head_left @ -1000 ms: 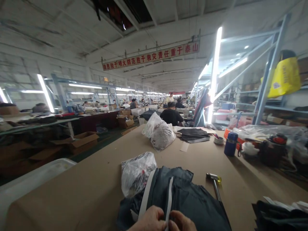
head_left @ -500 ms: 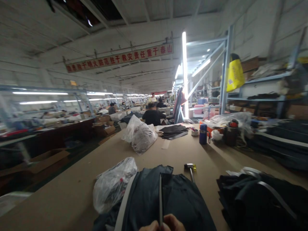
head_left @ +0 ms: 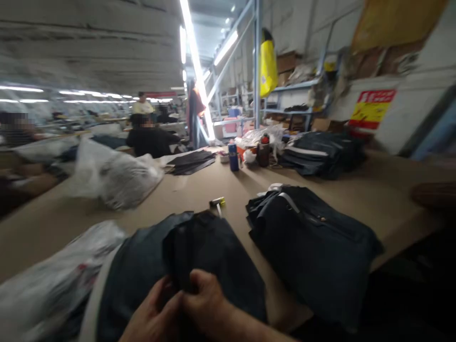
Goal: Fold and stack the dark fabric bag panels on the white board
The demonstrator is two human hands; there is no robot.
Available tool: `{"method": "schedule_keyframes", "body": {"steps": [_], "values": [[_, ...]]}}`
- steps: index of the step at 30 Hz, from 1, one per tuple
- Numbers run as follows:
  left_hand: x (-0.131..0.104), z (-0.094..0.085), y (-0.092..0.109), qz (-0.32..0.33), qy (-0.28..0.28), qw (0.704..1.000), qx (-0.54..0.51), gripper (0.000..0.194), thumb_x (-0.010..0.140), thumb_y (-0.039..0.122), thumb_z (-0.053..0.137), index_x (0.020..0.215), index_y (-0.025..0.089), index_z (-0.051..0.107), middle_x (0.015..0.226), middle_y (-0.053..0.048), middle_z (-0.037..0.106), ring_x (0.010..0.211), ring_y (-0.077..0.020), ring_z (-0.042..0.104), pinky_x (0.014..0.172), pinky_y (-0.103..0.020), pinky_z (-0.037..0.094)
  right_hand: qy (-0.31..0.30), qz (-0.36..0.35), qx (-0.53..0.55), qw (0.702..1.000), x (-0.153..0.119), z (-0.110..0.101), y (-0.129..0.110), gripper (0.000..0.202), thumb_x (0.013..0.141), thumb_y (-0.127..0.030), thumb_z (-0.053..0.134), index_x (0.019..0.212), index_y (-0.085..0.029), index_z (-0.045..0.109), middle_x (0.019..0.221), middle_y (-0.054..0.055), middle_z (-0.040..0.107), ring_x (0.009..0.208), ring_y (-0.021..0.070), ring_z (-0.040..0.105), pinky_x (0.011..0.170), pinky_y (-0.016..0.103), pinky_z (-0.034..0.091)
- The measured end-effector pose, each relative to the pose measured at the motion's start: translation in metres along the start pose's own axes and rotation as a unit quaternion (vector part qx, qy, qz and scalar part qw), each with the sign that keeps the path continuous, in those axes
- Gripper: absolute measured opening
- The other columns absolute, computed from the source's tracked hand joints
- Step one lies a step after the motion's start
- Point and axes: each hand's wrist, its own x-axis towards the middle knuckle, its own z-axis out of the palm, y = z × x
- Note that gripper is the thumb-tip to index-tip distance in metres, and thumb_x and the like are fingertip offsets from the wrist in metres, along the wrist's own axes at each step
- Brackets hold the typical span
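Note:
Dark fabric pieces (head_left: pixel 142 256) lie in a pile at the front of the table, with a pale strip along their left side. My left hand (head_left: pixel 156 308) pinches the edge of one dark fabric piece (head_left: pixel 217 247) at the bottom centre. Close against it, my right hand (head_left: pixel 204 299) grips the same piece, thumb on top and fingers curled. Just beyond the pile lies a small hammer (head_left: pixel 217 202) with a yellow end; the cloth partly covers its handle. To the right sits a second stack of dark fabric pieces (head_left: pixel 309 247) with a zip and a light strip.
Clear plastic bags (head_left: pixel 60 280) lie at the left, with a fuller bag (head_left: pixel 124 180) behind. A blue flask (head_left: pixel 233 156) and a dark bottle (head_left: pixel 263 151) stand at the back. Farther right is another dark stack (head_left: pixel 320 152). A person in black (head_left: pixel 151 137) sits beyond the table.
The view has swung right and down, so things appear farther left. My hands have come up into view, and the held fabric piece now lies folded over the pile.

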Motion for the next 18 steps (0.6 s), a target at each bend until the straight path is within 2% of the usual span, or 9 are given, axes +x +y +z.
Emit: {"method": "schedule_keyframes", "body": {"steps": [1,2,5,8,10,11,14,16,18], "values": [[-0.008,-0.003,0.006,0.016,0.013,0.998,-0.058,0.067,0.066,0.056,0.061,0.115,0.012,0.055,0.109,-0.011,0.064,0.105,-0.0270,0.057,0.089,-0.026,0.048,-0.039,-0.016,0.060,0.997,-0.005,0.001,-0.007,0.009,0.064,-0.020,0.060,0.070,-0.015,0.057,0.066,-0.003,0.054,0.061,0.0094,0.048,0.056,0.019,0.040],[-0.014,-0.004,0.012,0.017,-0.005,0.994,-0.107,0.065,0.070,0.052,0.060,0.118,0.009,0.053,0.114,-0.012,0.061,0.110,-0.0266,0.054,0.096,-0.027,0.044,-0.079,-0.011,0.096,0.992,-0.008,0.001,-0.012,0.014,0.065,-0.020,0.061,0.078,-0.014,0.060,0.071,-0.002,0.056,0.066,0.0100,0.050,0.064,0.020,0.043],[-0.020,-0.003,0.022,-0.038,-0.025,0.971,-0.236,0.050,0.076,0.043,0.064,0.108,0.005,0.059,0.101,-0.013,0.066,0.094,-0.0233,0.061,0.084,-0.027,0.047,-0.127,0.061,0.111,0.984,-0.017,-0.005,-0.022,0.020,0.065,-0.019,0.062,0.084,-0.012,0.061,0.070,-0.002,0.057,0.064,0.0094,0.049,0.062,0.020,0.043],[-0.023,-0.005,0.024,-0.073,-0.068,0.919,-0.380,0.038,0.082,0.035,0.062,0.107,0.006,0.062,0.095,-0.012,0.068,0.077,-0.0182,0.064,0.073,-0.027,0.049,-0.156,0.077,0.048,0.984,-0.021,-0.023,-0.035,0.017,0.067,-0.016,0.056,0.083,-0.012,0.060,0.070,-0.002,0.058,0.061,0.0090,0.049,0.057,0.019,0.041],[-0.031,-0.011,0.027,-0.074,-0.098,0.887,-0.445,0.031,0.084,0.029,0.061,0.108,0.010,0.064,0.096,-0.011,0.068,0.077,-0.0171,0.064,0.075,-0.028,0.050,-0.140,0.025,-0.055,0.988,-0.015,-0.044,-0.050,0.018,0.069,-0.014,0.051,0.086,-0.014,0.058,0.072,-0.002,0.058,0.062,0.0095,0.049,0.056,0.019,0.040],[-0.037,-0.014,0.030,-0.066,-0.121,0.870,-0.473,0.028,0.084,0.025,0.060,0.108,0.012,0.066,0.097,-0.010,0.068,0.079,-0.0164,0.064,0.079,-0.027,0.049,-0.110,-0.010,-0.124,0.986,-0.009,-0.057,-0.057,0.022,0.070,-0.014,0.049,0.090,-0.015,0.059,0.072,-0.003,0.058,0.063,0.0103,0.050,0.056,0.020,0.040],[-0.064,-0.020,0.046,-0.048,-0.257,0.812,-0.522,0.025,0.076,0.020,0.068,0.101,0.015,0.070,0.095,-0.008,0.069,0.086,-0.0162,0.065,0.083,-0.024,0.047,-0.004,-0.097,-0.265,0.959,0.017,-0.099,-0.075,0.037,0.070,-0.020,0.051,0.106,-0.018,0.062,0.087,0.002,0.065,0.078,0.0175,0.058,0.069,0.026,0.044],[-0.081,-0.020,0.059,-0.055,-0.345,0.784,-0.513,0.034,0.065,0.021,0.076,0.097,0.009,0.072,0.091,-0.013,0.069,0.084,-0.0202,0.065,0.080,-0.026,0.049,0.022,-0.079,-0.240,0.967,0.030,-0.117,-0.077,0.036,0.070,-0.028,0.056,0.102,-0.015,0.066,0.097,0.007,0.067,0.089,0.0233,0.060,0.078,0.032,0.045],[-0.088,-0.019,0.067,-0.050,-0.384,0.767,-0.513,0.041,0.059,0.027,0.080,0.093,0.005,0.072,0.090,-0.016,0.069,0.083,-0.0226,0.065,0.079,-0.028,0.049,-0.003,0.015,-0.123,0.992,0.034,-0.120,-0.073,0.030,0.069,-0.034,0.062,0.090,-0.012,0.068,0.090,0.009,0.068,0.084,0.0242,0.062,0.074,0.032,0.048]]}}
